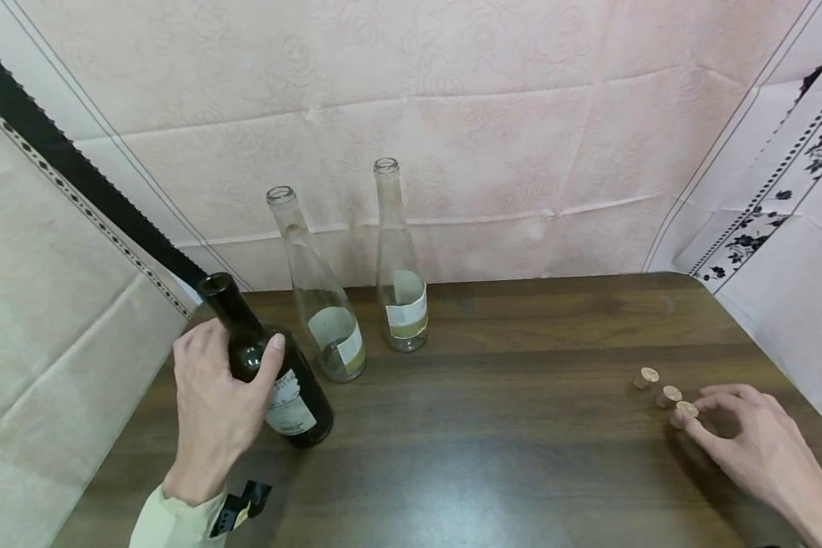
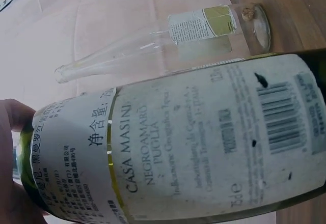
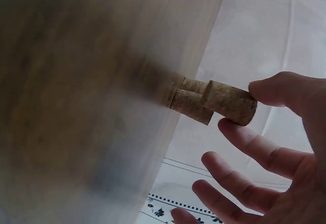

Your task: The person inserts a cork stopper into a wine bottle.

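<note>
My left hand grips a dark green wine bottle around its shoulder, below the open neck. The bottle's printed label fills much of the left wrist view. Over on the right, my right hand pinches the nearest cork between thumb and index finger, the other fingers spread apart. Whether this cork touches the table cannot be told. Two more corks, the middle cork and the far cork, stand upright beside it.
Behind the dark bottle stand two clear glass bottles, a left one and a right one, both uncapped and labelled. The brown wooden table ends at pale patterned cloth at the back and sides.
</note>
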The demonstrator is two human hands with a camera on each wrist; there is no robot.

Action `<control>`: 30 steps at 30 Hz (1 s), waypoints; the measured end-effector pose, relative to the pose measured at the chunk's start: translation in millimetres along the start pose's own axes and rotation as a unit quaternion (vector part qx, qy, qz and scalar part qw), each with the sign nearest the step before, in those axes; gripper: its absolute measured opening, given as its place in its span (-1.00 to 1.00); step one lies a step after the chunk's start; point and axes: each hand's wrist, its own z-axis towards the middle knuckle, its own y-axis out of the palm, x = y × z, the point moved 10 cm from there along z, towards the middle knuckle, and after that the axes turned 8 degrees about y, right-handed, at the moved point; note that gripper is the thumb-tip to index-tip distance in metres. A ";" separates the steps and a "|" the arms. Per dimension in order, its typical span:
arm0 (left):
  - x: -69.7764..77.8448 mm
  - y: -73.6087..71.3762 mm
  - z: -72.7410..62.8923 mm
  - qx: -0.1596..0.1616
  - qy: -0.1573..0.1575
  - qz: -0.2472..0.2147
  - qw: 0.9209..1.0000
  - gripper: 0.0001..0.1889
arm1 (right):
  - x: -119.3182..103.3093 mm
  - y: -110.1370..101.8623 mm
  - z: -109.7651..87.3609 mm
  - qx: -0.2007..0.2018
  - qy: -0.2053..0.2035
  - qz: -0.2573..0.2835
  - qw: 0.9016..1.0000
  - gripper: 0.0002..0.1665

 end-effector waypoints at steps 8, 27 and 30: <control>10.2 -0.2 -3.1 -0.001 0.026 0.000 1.000 -0.61 | -20.2 -15.5 6.4 0.056 -0.012 0.029 0.998 -0.76; 35.2 8.8 -9.3 -0.013 0.066 0.010 0.998 -0.52 | -69.3 -34.4 13.5 0.120 -0.066 0.095 0.986 -0.78; 39.4 11.3 -10.2 -0.012 0.070 0.009 0.997 -0.52 | -77.9 -36.6 14.4 0.118 -0.062 0.102 0.986 -0.78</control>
